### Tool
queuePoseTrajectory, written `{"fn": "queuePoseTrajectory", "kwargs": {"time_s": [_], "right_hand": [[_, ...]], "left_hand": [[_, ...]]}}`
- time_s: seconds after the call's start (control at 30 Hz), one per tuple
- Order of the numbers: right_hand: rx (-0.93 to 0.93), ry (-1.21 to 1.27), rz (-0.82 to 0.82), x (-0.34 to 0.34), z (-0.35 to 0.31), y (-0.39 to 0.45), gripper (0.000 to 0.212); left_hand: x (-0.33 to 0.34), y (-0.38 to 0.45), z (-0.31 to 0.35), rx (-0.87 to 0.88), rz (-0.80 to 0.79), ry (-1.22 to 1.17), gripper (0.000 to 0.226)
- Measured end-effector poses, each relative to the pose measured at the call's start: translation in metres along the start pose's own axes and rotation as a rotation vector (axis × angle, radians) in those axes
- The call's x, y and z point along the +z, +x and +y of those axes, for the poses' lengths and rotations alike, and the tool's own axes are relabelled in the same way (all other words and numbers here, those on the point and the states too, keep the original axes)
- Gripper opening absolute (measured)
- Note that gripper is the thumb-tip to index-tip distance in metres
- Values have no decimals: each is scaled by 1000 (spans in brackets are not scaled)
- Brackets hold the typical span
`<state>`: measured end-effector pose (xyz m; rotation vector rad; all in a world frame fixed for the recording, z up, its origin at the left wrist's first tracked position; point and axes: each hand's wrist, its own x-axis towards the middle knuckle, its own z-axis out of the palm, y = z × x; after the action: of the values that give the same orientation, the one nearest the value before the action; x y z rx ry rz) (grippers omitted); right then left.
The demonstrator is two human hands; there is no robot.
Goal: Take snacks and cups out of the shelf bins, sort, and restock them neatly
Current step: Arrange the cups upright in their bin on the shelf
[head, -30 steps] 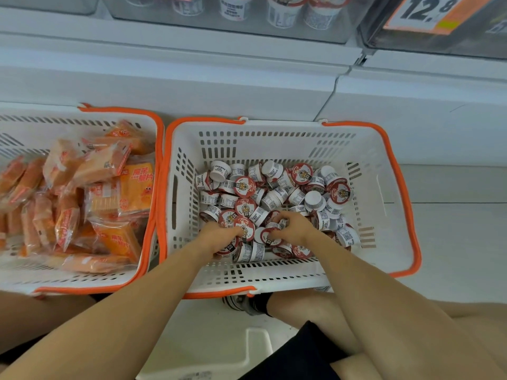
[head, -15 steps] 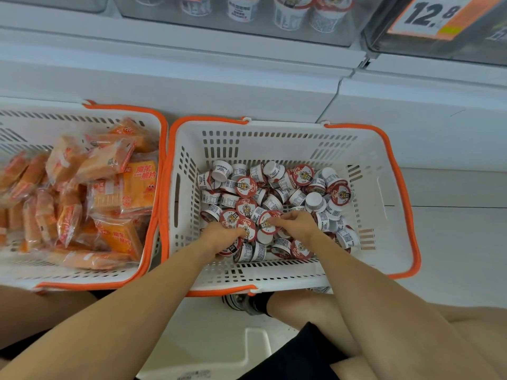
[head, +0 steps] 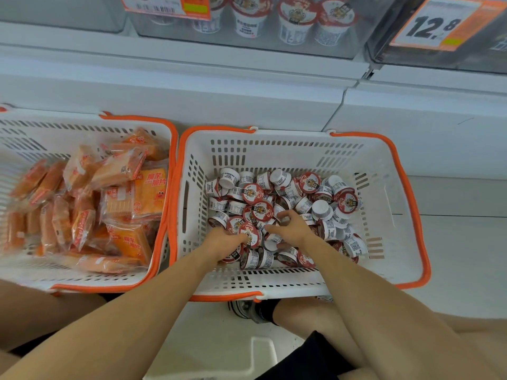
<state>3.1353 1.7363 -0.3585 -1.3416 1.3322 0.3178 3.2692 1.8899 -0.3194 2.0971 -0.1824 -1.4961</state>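
**stockroom_sam:** Head view: both hands are down in the cup basket [head: 411, 209]. The left hand [head: 223, 242] has its grip curled around a red-lidded cup [head: 248, 233], and the right hand [head: 289, 227] pinches another small cup [head: 284, 220] at its fingertips. The rest of the cups [head: 321, 209] lie jumbled on their sides in the basket.

**aisle9:** Risk I'd guess: grabbing from a loose heap, a cup slips or neighbours roll and get squashed, maybe a foil lid dents. The snack packs [head: 131, 198] sit in the left basket [head: 170, 187], untouched, so mixing looks unlikely. The shelf cups [head: 295, 20] above stand upright.
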Motion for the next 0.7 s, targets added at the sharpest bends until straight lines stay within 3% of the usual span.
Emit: {"fn": "queuePoseTrajectory", "kwargs": {"time_s": [0.07, 0.13, 0.3, 0.4, 0.5, 0.6, 0.7], "right_hand": [[-19, -63, 45, 1, -5, 3, 37], [-57, -158, 114, -4, -9, 6, 26], [-195, -244, 192, -18, -23, 3, 24], [-261, -339, 117, -15, -30, 3, 49], [-340, -574, 153, -2, -27, 14, 72], [-334, -460, 216, 8, -28, 22, 57], [-245, -303, 168, 8, -33, 20, 49]], "left_hand": [[-5, -2, -2, -10, 11, -5, 41], [-10, -4, -4, -17, 25, -24, 29], [-13, -7, -3, -19, 55, -59, 19], [-10, -9, -4, -4, 47, -60, 31], [-13, -15, -2, 2, 39, -7, 34], [-22, -20, 1, 23, 31, 18, 38], [-33, -29, 11, 118, 35, 29, 39]]}}
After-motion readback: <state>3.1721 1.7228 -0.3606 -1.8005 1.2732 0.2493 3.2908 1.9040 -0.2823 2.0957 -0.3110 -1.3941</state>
